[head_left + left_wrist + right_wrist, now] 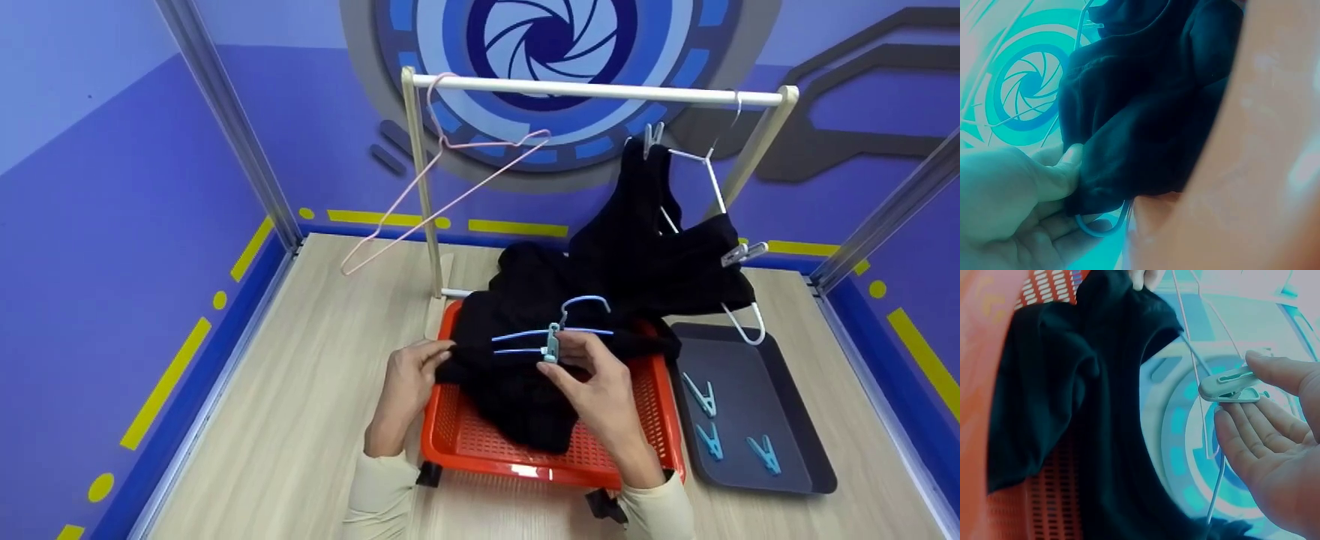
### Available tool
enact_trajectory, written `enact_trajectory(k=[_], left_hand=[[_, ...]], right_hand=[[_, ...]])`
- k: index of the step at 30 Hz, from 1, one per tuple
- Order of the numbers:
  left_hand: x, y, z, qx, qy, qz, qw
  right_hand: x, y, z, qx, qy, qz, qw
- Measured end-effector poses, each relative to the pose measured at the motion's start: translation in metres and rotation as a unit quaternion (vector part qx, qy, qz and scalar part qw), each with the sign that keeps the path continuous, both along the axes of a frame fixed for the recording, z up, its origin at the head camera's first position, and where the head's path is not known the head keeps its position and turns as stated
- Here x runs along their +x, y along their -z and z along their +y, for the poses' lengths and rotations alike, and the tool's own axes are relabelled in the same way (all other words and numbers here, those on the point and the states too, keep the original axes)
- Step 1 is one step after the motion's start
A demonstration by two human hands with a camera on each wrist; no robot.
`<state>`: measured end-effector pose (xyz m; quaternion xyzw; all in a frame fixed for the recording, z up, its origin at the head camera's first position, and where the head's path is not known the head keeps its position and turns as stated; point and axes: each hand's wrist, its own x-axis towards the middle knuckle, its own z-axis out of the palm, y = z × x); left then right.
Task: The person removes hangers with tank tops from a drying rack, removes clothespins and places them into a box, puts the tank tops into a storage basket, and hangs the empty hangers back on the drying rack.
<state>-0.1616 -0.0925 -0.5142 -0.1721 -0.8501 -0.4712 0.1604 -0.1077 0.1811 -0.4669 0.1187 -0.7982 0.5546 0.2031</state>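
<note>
A black garment (525,397) is draped over a blue hanger (589,298), above the red basket (555,471). My left hand (405,382) pinches the garment's left edge. In the left wrist view, the hanger's rounded end (1100,229) pokes out below the cloth (1129,124) beside those fingers. Between thumb and fingers, my right hand (604,386) holds a pale teal clothespin (553,343) in front of the hanger's middle. The right wrist view shows the clothespin (1230,385) apart from the cloth (1117,439). Much of the hanger is hidden by the garment.
A drying rack (592,88) stands behind, with a bare pink hanger (480,184) at left. On its right, a white hanger (718,187) carries a black garment (637,240) fastened with grey clips (742,253). A dark tray (799,442) holds several teal clothespins (763,454).
</note>
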Motion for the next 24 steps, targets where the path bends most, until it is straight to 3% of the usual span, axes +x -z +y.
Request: enact_trajectory(k=[11, 24], left_hand=[[0.001, 0.0, 0.0, 0.001, -0.006, -0.002, 1.0], [0.002, 0.0, 0.001, -0.002, -0.011, -0.008, 0.9999]], right_hand=[[-0.003, 0.006, 0.032, 0.002, 0.045, 0.03, 0.999], [-0.002, 0.004, 0.076, 0.004, 0.088, -0.01, 0.996]])
